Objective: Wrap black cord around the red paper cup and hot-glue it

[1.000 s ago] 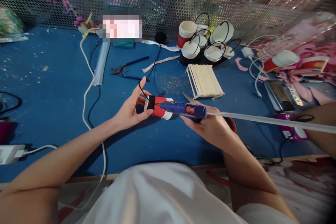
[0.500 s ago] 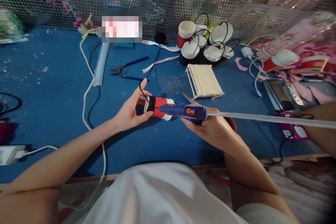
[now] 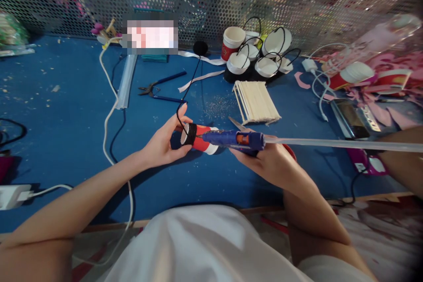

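My left hand (image 3: pixel 165 141) grips a red and white paper cup (image 3: pixel 202 140) lying on its side, thumb below and fingers behind. Black cord (image 3: pixel 188 134) is wound round one end of the cup. From there the strand runs up to a black ball of cord (image 3: pixel 200 48) at the back. My right hand (image 3: pixel 267 161) is closed round a blue hot glue gun (image 3: pixel 228 138), whose nozzle points left at the cup near the black winding. A long clear glue stick (image 3: pixel 330 143) sticks out of the gun's rear. Scissors (image 3: pixel 236 124) lie partly hidden by my right hand.
Blue-handled pliers (image 3: pixel 165 88) lie beyond my left hand. A popsicle-stick panel (image 3: pixel 257 102) and several cord-handled cups (image 3: pixel 238 62) stand behind the gun. A white cable (image 3: pixel 106 128) crosses at left. A phone (image 3: pixel 349 119) and another person's arm (image 3: pixel 403 158) are at right.
The cup has turned slightly in my left hand, and its strand of cord has shifted. My right hand has drawn the glue gun slightly to the right.
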A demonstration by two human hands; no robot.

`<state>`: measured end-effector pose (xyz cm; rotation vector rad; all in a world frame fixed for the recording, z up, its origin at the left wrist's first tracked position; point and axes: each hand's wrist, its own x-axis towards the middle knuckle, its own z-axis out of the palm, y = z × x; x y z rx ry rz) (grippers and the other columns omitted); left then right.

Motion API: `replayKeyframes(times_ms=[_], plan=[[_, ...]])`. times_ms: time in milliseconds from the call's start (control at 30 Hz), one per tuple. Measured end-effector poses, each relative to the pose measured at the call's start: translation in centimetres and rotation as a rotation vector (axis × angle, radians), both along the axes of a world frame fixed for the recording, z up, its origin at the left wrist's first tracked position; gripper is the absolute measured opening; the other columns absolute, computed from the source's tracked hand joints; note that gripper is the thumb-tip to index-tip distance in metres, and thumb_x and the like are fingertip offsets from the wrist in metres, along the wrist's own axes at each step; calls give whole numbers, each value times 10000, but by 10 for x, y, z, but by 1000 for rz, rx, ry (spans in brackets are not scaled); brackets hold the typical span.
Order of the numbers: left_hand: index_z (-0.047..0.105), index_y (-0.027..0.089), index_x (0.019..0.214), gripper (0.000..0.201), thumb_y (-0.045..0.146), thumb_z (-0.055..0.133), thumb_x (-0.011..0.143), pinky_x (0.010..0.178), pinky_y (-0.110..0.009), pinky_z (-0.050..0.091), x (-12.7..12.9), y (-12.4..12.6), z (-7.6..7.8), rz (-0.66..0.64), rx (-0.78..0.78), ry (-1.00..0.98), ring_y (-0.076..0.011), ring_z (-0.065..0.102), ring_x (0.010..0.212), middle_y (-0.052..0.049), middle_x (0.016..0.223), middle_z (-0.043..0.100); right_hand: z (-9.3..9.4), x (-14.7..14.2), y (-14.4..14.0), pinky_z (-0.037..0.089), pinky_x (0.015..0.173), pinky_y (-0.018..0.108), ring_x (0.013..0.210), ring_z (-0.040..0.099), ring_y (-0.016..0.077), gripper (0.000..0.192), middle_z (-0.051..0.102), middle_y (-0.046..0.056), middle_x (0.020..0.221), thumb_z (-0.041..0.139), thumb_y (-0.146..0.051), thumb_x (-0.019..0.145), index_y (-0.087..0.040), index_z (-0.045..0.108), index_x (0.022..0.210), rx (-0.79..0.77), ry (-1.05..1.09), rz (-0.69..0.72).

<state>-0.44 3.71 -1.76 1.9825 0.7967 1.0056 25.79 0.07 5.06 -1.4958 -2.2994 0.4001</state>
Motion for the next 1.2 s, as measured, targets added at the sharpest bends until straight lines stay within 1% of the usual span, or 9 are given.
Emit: replayKeyframes(times_ms=[200, 333, 467, 567, 667, 900, 1000, 1100, 1200], plan=[[78, 250, 1453, 940, 144, 655, 719, 893, -374, 455, -1, 0, -2, -28, 44, 10, -218, 540, 1011, -124, 1192, 502, -2, -3, 8, 494, 699, 288, 789, 654, 207, 212, 682, 72, 872, 546, -338, 816, -167, 605, 927, -52, 81, -30], [103, 243, 1452, 928, 152, 659, 714, 893, -374, 456, -1, 1, -3, -21, 69, 20, -232, 528, 1041, -129, 1193, 500, 0, -4, 7, 497, 673, 283, 765, 659, 208, 212, 683, 70, 832, 541, -341, 813, -162, 607, 904, -62, 75, -41], [97, 234, 1453, 925, 160, 654, 718, 890, -383, 455, -2, 1, -4, -21, 92, 32, -235, 525, 1039, -134, 1188, 507, 5, -4, 6, 483, 601, 271, 655, 636, 186, 183, 669, 57, 742, 546, -338, 809, -169, 608, 840, -62, 49, -14], [94, 223, 1454, 928, 175, 658, 718, 895, -389, 447, -3, 0, -5, -16, 110, 50, -239, 526, 1037, -142, 1207, 509, 2, -4, 11, 476, 595, 279, 620, 625, 181, 180, 668, 50, 709, 541, -325, 810, -163, 620, 824, -38, 71, -5], [97, 226, 1455, 927, 192, 661, 720, 892, -393, 446, -3, -1, -5, -4, 124, 70, -239, 534, 1024, -143, 1217, 509, -3, -3, 16, 465, 578, 278, 560, 590, 163, 195, 644, 28, 631, 536, -333, 812, -165, 619, 759, -62, 73, -14], [119, 241, 1448, 922, 168, 670, 712, 870, -370, 459, -1, 1, -4, -15, 76, 12, -231, 541, 1017, -124, 1178, 514, 4, -4, 8, 487, 596, 275, 679, 652, 199, 203, 682, 54, 755, 542, -340, 807, -164, 636, 840, -73, 48, -33], [135, 247, 1444, 918, 156, 676, 707, 865, -360, 454, 0, 0, -3, -9, 62, 3, -222, 545, 999, -118, 1176, 514, 1, -5, 8, 497, 638, 280, 727, 663, 208, 218, 690, 67, 804, 540, -344, 814, -161, 635, 886, -42, 66, -31], [128, 249, 1449, 928, 152, 677, 708, 863, -355, 451, 0, 0, -2, -9, 65, -6, -218, 539, 997, -114, 1166, 515, -4, -4, 10, 494, 673, 276, 748, 664, 203, 215, 687, 64, 815, 548, -354, 815, -165, 623, 886, -18, 73, -39], [84, 270, 1455, 953, 151, 673, 715, 855, -348, 459, 0, 0, -2, -24, 44, -32, -205, 548, 977, -106, 1166, 514, -5, -2, 6, 479, 640, 260, 712, 652, 187, 173, 675, 33, 765, 555, -348, 817, -189, 601, 866, -14, 45, -42]])
